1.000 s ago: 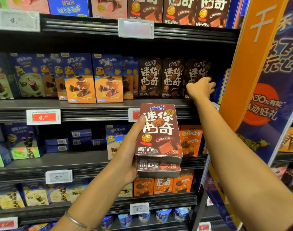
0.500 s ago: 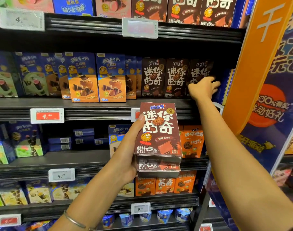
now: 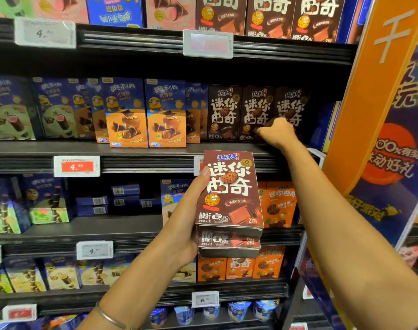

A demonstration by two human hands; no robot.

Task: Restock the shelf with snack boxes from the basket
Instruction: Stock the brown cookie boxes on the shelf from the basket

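Black steel shelf (image 3: 141,151) fills my view tier over tier, with an orange banner (image 3: 369,91) running up its right end. Blue boxes (image 3: 127,113) take most of the second tier from the top. Three brown cookie boxes (image 3: 223,113) stand upright at the right end of that tier, faces out and side by side, set back in shadow from the lip. I judge this to be the slot being filled, since the print matches what I carry. Below and in front of that row, clear of the shelf, is a stack of boxes (image 3: 229,191). I count two, lying face up one on the other, so the next is ready to peel off the top. My left grip (image 3: 184,225) clasps the stack from the left side, thumb along the upper face and fingers hidden beneath. I read that as a holding post rather than a placing move. My right grip (image 3: 278,133) reaches up to the foot of the shelved brown boxes, knuckles toward me and fingers curled into shadow. I cannot tell whether it pinches a box or only nudges the row square. A red price tag (image 3: 76,166) sits on the shelf lip to the left. The basket is out of view.
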